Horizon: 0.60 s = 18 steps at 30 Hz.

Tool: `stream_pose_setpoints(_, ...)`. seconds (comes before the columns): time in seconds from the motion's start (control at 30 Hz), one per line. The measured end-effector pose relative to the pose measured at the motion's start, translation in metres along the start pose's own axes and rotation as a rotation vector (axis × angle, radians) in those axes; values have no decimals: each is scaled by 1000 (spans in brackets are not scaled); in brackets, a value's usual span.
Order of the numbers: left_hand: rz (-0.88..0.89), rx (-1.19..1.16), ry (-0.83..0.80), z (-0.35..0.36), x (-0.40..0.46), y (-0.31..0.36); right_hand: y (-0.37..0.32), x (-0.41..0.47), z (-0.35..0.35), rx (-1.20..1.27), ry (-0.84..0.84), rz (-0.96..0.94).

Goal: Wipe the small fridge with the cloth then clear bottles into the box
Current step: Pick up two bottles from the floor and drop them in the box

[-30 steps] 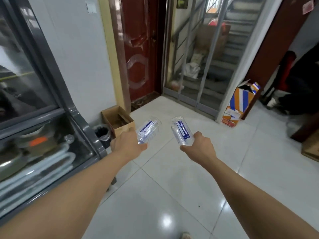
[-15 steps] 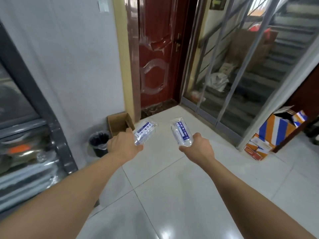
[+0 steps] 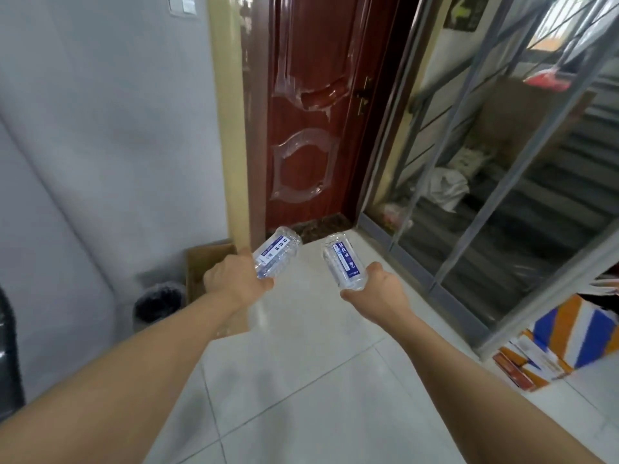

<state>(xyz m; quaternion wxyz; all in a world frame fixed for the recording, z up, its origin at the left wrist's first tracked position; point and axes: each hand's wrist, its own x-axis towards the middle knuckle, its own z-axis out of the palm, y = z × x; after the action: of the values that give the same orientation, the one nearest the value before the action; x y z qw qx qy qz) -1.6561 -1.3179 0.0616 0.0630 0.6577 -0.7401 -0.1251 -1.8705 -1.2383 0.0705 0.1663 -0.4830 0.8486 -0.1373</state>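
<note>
Head view
Left hand (image 3: pixel 234 279): closed around the lower part of 1 clear plastic bottle (image 3: pixel 276 252), which tilts up and to the right, blue-and-white label facing the camera.
Right hand (image 3: pixel 382 289): closed around the lower part of a second bottle (image 3: pixel 344 261), which leans up and slightly left, same blue label.
Bottle contents: both look clear; I cannot tell whether they hold water or are empty.
Cardboard box (image 3: pixel 204 272): open-topped, on the floor against the wall, just beyond and below the left hand; its inside is mostly hidden by the hand and blurred.
Bin (image 3: pixel 157 303): dark round bin with a black liner, just left of the box; contents not visible.
Striped carton (image 3: pixel 566 343): orange, blue and white, on the floor at the right, well apart from both hands.
Floor (image 3: pixel 301 380): pale glossy tiles.
</note>
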Motion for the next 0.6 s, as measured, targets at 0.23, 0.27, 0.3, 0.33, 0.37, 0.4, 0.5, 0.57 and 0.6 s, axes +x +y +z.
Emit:
stream_pose_setpoints(0.23,-59,4,16,-4,107,29,-21,139,-6,-21,-40,-104)
stream_pose_setpoints(0.27,-82,-2,15,-3,123,32,-24,160,-6,-21,-46,-123)
stream_pose_setpoints(0.3,-115,4,15,-1,140,36,-28,185,-6,-22,-57,-145)
stream_pose_setpoints(0.33,-143,18,14,1,153,39,-31,204,-5,-23,-66,-169)
stream_pose_setpoints(0.37,-175,20,16,3,166,42,-35,225,-4,-24,-78,-197)
stream_pose_setpoints(0.4,-209,4,27,7,181,47,-38,250,-3,-23,-91,-230)
stream_pose_setpoints(0.5,-318,-50,48,18,218,61,-52,316,-2,-26,-155,-326)
stream_pose_setpoints(0.57,-418,-85,73,24,234,70,-62,351,-2,-27,-217,-384)
stream_pose_setpoints(0.6,-467,-97,93,26,242,73,-68,367,-1,-27,-240,-412)
